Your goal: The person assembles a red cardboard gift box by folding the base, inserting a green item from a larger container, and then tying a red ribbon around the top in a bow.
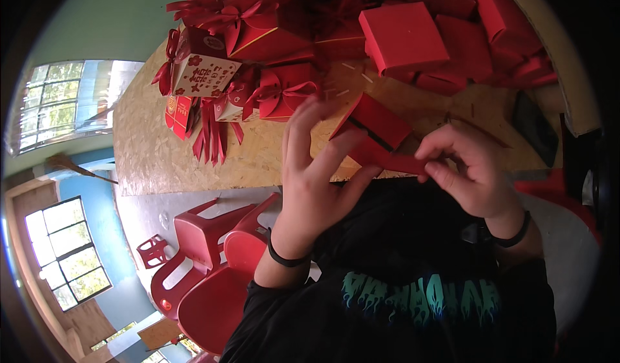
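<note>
A small red gift box (385, 119), partly unfolded with a dark gap along its side, lies tilted at the table's near edge between my hands. My right hand (470, 172) is closed, thumb and fingers pinching a red flap at the box's right end. Over the box's left side, my left hand (316, 166) has its fingers spread. Its index finger and thumb reach the cardboard, but I cannot tell how firmly they touch. A red box with a ribbon bow (287, 92) stands just beyond my left fingers.
On the wooden table (145, 143), white-and-red printed boxes (205, 66) and loose red ribbons (211, 137) lie at left. Red boxes (407, 37) are piled at the back. A dark phone-like slab (535, 127) rests at right. Red plastic chairs (213, 305) stand at lower left.
</note>
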The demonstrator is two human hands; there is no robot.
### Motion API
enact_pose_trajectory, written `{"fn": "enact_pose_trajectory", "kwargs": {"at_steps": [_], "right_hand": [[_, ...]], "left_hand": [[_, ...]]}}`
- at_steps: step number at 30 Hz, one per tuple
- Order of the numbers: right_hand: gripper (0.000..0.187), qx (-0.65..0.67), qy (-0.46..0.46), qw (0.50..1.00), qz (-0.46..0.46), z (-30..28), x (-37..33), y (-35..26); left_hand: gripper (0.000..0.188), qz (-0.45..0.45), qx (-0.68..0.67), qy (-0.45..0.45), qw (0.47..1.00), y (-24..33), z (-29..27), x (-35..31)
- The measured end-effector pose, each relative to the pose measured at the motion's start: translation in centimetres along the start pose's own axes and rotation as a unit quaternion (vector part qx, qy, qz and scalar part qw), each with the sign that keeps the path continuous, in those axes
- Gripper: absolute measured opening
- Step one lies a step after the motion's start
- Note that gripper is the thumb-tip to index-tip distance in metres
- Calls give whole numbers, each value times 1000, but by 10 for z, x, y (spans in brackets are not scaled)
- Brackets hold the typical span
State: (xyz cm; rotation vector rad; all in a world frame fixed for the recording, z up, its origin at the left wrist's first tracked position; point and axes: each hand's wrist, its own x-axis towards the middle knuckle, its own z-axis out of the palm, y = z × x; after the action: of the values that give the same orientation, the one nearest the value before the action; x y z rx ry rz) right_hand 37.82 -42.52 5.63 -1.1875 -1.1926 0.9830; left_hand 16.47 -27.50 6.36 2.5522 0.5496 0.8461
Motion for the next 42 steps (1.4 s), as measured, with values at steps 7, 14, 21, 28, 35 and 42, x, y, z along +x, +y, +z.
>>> {"fn": "enact_pose_trajectory", "kwargs": {"at_steps": [7,14,21,28,35,42], "right_hand": [[21,-55,28,998,4,-15,-11,15],[16,-20,22,1000,-12,-20,-8,22],[20,-5,116,993,34,-19,-1,22],[15,-6,112,990,85,-19,14,28],[15,9,93,989,118,-19,17,25],[17,-22,81,995,61,-17,25,25]], "left_hand": [[52,-68,7,-94,993,-6,7,-4],[48,-125,132,-70,981,19,10,-12],[44,-54,164,-8,985,21,8,-9],[41,13,86,-20,996,5,12,11],[42,26,30,-38,998,2,16,25],[41,19,-8,-45,999,-2,19,25]]}}
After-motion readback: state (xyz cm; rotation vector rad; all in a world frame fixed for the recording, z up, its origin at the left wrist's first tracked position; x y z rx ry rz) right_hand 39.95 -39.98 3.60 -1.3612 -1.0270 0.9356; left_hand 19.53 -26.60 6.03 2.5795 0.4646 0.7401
